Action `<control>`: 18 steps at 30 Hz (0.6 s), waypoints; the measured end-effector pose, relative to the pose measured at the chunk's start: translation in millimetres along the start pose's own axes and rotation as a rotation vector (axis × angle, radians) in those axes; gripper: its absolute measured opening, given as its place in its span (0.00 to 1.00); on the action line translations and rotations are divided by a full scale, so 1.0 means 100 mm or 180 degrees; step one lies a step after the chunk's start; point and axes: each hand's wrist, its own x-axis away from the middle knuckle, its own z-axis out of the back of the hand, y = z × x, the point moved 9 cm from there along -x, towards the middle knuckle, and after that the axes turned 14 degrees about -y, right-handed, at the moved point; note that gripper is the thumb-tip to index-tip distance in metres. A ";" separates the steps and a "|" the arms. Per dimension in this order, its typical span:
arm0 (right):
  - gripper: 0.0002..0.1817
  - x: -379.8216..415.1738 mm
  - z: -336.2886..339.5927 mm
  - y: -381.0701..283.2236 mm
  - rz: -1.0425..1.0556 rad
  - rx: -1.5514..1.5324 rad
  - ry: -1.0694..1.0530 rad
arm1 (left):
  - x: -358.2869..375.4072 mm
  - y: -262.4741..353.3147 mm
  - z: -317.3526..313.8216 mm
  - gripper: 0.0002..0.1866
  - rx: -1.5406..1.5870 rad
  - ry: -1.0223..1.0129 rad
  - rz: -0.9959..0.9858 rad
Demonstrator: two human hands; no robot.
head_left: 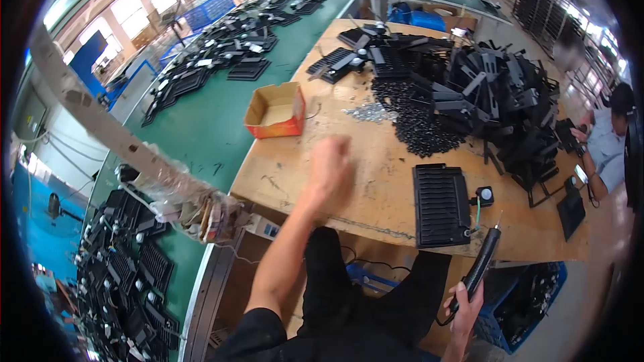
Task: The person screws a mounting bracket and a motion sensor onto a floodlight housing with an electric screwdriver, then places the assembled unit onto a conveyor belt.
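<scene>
My right hand (464, 307) is wrapped around a black electric screwdriver (477, 265), its thin bit pointing up past the table's front edge. Just left of that bit lies a black finned lamp housing (441, 204), flat on the table. A small black sensor unit (484, 196) with a round white lens sits at its right side, and a green wire runs near it. Over the bare wood to the left is my left hand (331, 171), fingers curled in and partly blurred; whatever they hold is hidden. Beyond it stands an open red-and-tan cardboard box (275, 112).
Silver screws (372, 112) and many small black parts (419, 124) lie mid-table. Black brackets (493, 87) are heaped behind them. A green conveyor (221, 110) carrying finned housings runs left, beside a wrapped post (127, 134). A blue crate (513, 325) stands low right; another person (604, 141) sits at far right.
</scene>
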 end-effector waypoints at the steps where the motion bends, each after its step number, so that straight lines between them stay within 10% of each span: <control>1: 0.21 0.02 -0.01 0.04 -0.0117 -0.0049 -0.0048 | -0.20 -0.06 0.02 0.09 -0.0185 0.0031 -0.0067; 18: 0.21 0.03 0.05 0.16 -0.0332 -0.0012 0.0216 | -1.57 0.19 -0.53 0.06 -0.0534 -0.0469 -0.1029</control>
